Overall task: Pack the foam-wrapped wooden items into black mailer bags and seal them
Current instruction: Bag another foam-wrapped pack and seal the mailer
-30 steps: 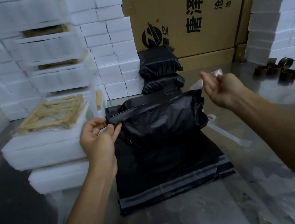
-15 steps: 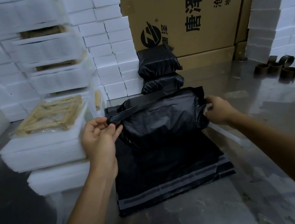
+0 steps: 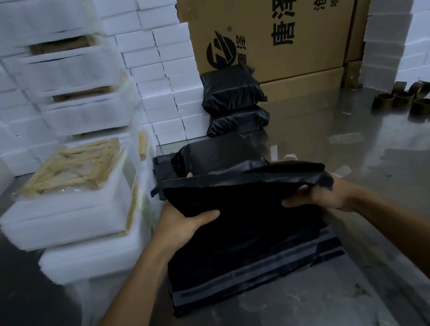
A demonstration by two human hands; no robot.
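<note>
The stack of flat black mailer bags (image 3: 255, 267) lies nearest on the steel worktop (image 3: 334, 308), grey adhesive strips toward the person, probably so the next bag can be drawn off the top.

Just above that stack, both hands hold a filled mailer bag (image 3: 241, 187). The left hand (image 3: 187, 222) grips its left end, thumb across the near face and fingers hidden behind; the right hand (image 3: 320, 196) grips the right end by the crumpled flap corner. The grip of each hand is closed on the bag. The flap lies folded along the top edge, so this looks like the sealing or pressing-down step, with the bag steadied from both ends; whether the strip has bonded cannot be told.

Left of the stack, foam-wrapped wooden items (image 3: 74, 216) sit in a low pile, the top one showing pale wooden pieces (image 3: 74, 170) under clear film, within reach of the left hand.

Beyond the stack, two sealed black parcels (image 3: 234, 99) rest one on the other against a large cardboard carton (image 3: 282, 13), likely the finished pile. Further left of them rise walls of white foam blocks (image 3: 159, 66). To the right beyond the stack stand empty tape cores (image 3: 409, 99).
</note>
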